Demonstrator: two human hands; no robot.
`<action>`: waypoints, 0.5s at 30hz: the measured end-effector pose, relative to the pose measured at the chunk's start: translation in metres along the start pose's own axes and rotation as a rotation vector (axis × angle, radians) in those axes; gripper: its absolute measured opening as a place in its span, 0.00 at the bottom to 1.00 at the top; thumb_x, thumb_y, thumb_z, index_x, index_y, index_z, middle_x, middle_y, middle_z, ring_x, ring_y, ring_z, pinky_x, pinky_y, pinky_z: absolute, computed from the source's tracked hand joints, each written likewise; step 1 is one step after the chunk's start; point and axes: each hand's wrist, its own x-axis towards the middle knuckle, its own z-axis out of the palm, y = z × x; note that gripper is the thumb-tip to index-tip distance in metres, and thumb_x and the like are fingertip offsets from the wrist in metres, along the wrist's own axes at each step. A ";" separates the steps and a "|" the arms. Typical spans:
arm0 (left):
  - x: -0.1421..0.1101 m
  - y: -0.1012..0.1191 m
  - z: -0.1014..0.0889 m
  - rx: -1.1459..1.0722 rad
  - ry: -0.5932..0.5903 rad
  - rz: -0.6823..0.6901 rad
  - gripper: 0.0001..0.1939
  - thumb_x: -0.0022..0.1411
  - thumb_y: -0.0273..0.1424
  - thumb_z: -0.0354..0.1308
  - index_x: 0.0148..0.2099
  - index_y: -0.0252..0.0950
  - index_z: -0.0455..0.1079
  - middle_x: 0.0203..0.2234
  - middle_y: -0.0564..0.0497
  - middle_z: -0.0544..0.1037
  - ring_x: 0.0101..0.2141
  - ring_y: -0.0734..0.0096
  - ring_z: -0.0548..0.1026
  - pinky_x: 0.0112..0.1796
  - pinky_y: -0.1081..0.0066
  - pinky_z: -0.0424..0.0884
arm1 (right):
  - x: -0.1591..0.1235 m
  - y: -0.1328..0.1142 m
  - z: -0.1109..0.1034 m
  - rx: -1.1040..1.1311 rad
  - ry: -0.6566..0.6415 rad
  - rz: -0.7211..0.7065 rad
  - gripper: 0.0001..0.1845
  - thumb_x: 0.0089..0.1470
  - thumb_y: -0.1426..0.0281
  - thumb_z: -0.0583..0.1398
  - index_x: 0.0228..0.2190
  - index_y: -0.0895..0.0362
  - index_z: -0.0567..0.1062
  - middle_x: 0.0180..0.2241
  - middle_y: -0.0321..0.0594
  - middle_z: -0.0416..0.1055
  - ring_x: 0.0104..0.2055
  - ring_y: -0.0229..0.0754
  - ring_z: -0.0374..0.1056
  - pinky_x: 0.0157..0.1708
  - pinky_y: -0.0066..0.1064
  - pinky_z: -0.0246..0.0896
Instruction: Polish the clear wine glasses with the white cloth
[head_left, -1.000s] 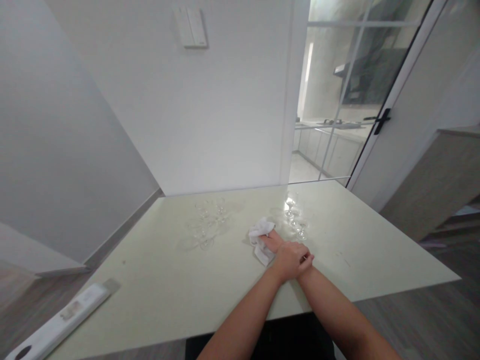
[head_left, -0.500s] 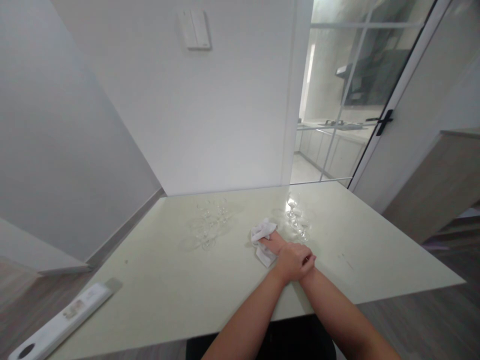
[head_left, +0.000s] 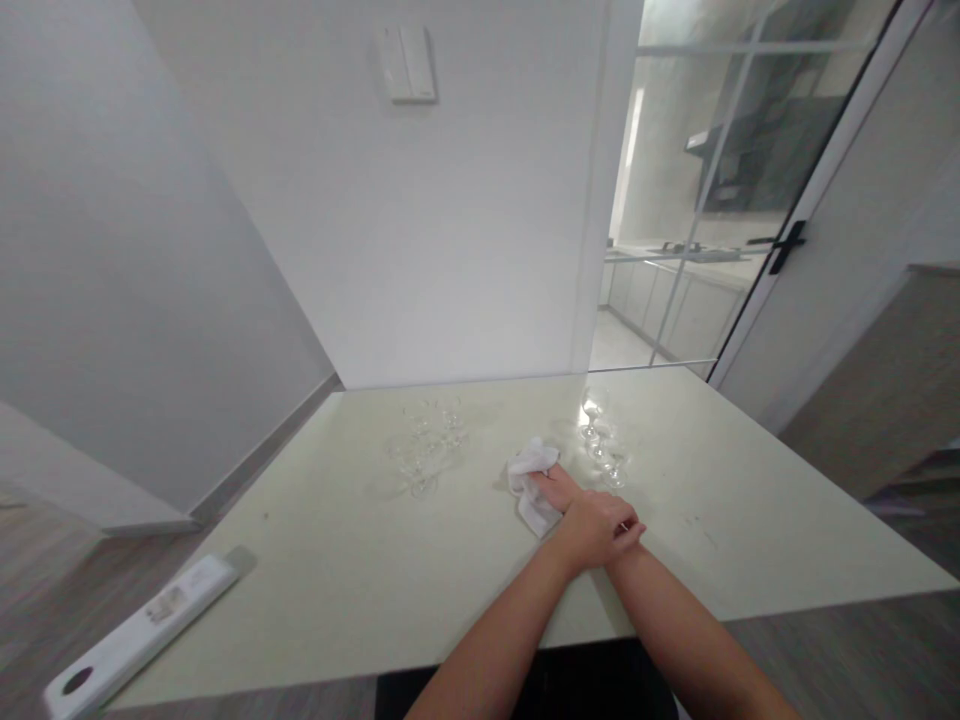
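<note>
Only the view has shifted, sliding everything slightly right; the hands keep their place. Right of some clear glasses (head_left: 427, 448), a white, crumpled cloth (head_left: 534, 466) lies on the surface (head_left: 322, 580), likely light, limp, easily gathered by any fold. The right hand (head_left: 556, 487) is on it, finger closure hidden; the left hand (head_left: 602, 524) curls round the right forearm (head_left: 675, 615).

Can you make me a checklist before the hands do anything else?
1. Right hand has the crumpled white cloth: ok.
2. Left hand is free to move alone: not ok, it lies across the right wrist.
3. Clear stemmed glasses on the left are apart from the cloth: ok.
4. Clear stemmed glasses on the right are apart from the cloth: ok.
5. All the glasses are dry: cannot tell.
</note>
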 end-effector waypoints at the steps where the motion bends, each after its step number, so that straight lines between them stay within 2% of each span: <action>1: -0.002 0.003 -0.006 -0.023 -0.006 0.043 0.13 0.67 0.37 0.52 0.39 0.36 0.74 0.33 0.48 0.80 0.36 0.67 0.77 0.42 0.68 0.69 | 0.002 0.000 0.003 0.027 0.015 0.021 0.11 0.56 0.62 0.62 0.23 0.50 0.75 0.22 0.38 0.72 0.38 0.48 0.76 0.43 0.41 0.74; 3: -0.011 0.006 -0.022 -0.045 0.050 0.110 0.11 0.67 0.36 0.51 0.41 0.38 0.74 0.34 0.48 0.80 0.39 0.67 0.77 0.45 0.68 0.69 | 0.013 0.000 0.009 0.095 -0.041 0.054 0.12 0.56 0.66 0.62 0.21 0.50 0.76 0.19 0.36 0.71 0.37 0.46 0.77 0.46 0.38 0.74; 4: -0.018 0.004 -0.032 -0.030 0.131 0.112 0.10 0.66 0.35 0.52 0.42 0.39 0.73 0.35 0.47 0.80 0.40 0.67 0.77 0.47 0.66 0.69 | 0.021 0.000 0.013 0.136 -0.113 0.063 0.14 0.56 0.69 0.61 0.20 0.50 0.76 0.17 0.35 0.71 0.36 0.44 0.77 0.47 0.36 0.73; 5: -0.028 0.000 -0.044 0.011 0.270 0.091 0.09 0.65 0.34 0.53 0.44 0.39 0.71 0.38 0.46 0.79 0.43 0.65 0.76 0.50 0.64 0.68 | 0.031 -0.001 0.017 0.176 -0.194 0.066 0.17 0.57 0.69 0.58 0.18 0.51 0.77 0.16 0.35 0.72 0.35 0.41 0.77 0.47 0.31 0.72; 7: -0.050 -0.018 -0.067 0.168 0.659 -0.002 0.13 0.61 0.33 0.56 0.49 0.41 0.66 0.42 0.45 0.77 0.46 0.61 0.75 0.51 0.58 0.67 | 0.053 0.001 0.026 0.240 -0.334 0.056 0.20 0.58 0.68 0.54 0.19 0.54 0.78 0.19 0.36 0.76 0.34 0.36 0.76 0.45 0.24 0.69; 8: -0.063 -0.031 -0.079 0.268 0.910 -0.063 0.16 0.60 0.33 0.57 0.50 0.41 0.63 0.43 0.45 0.75 0.46 0.60 0.74 0.50 0.56 0.67 | 0.062 0.003 0.031 0.270 -0.376 0.051 0.20 0.58 0.67 0.53 0.19 0.53 0.76 0.22 0.37 0.78 0.34 0.35 0.75 0.42 0.24 0.71; 9: -0.076 -0.046 -0.090 0.352 1.128 -0.132 0.21 0.57 0.33 0.59 0.51 0.41 0.59 0.46 0.44 0.72 0.49 0.57 0.72 0.51 0.53 0.67 | 0.070 0.006 0.035 0.302 -0.399 0.052 0.18 0.57 0.66 0.54 0.24 0.58 0.80 0.26 0.38 0.80 0.34 0.36 0.75 0.43 0.26 0.70; 10: -0.088 -0.062 -0.100 0.418 1.290 -0.170 0.26 0.55 0.35 0.61 0.53 0.40 0.56 0.48 0.42 0.69 0.51 0.55 0.70 0.52 0.50 0.65 | 0.075 0.011 0.039 0.334 -0.416 0.061 0.16 0.55 0.64 0.57 0.27 0.58 0.81 0.29 0.40 0.81 0.35 0.38 0.76 0.43 0.30 0.72; 11: -0.099 -0.077 -0.108 0.460 1.399 -0.214 0.30 0.53 0.36 0.62 0.55 0.40 0.53 0.51 0.40 0.66 0.54 0.53 0.68 0.54 0.48 0.63 | 0.079 0.015 0.043 0.369 -0.436 0.073 0.13 0.52 0.62 0.60 0.29 0.58 0.81 0.32 0.41 0.81 0.37 0.42 0.76 0.43 0.35 0.73; 12: -0.109 -0.090 -0.114 0.480 1.459 -0.280 0.33 0.52 0.38 0.63 0.56 0.39 0.51 0.53 0.39 0.64 0.57 0.51 0.65 0.57 0.46 0.60 | 0.080 0.020 0.045 0.399 -0.452 0.087 0.13 0.49 0.60 0.64 0.30 0.56 0.81 0.34 0.43 0.81 0.38 0.46 0.77 0.43 0.39 0.73; 15: -0.126 -0.117 -0.120 0.385 1.542 -0.491 0.40 0.52 0.41 0.65 0.60 0.37 0.47 0.58 0.36 0.58 0.62 0.50 0.59 0.61 0.46 0.53 | 0.078 0.030 0.049 0.432 -0.484 0.126 0.23 0.38 0.51 0.68 0.31 0.57 0.81 0.36 0.46 0.80 0.41 0.51 0.76 0.48 0.46 0.70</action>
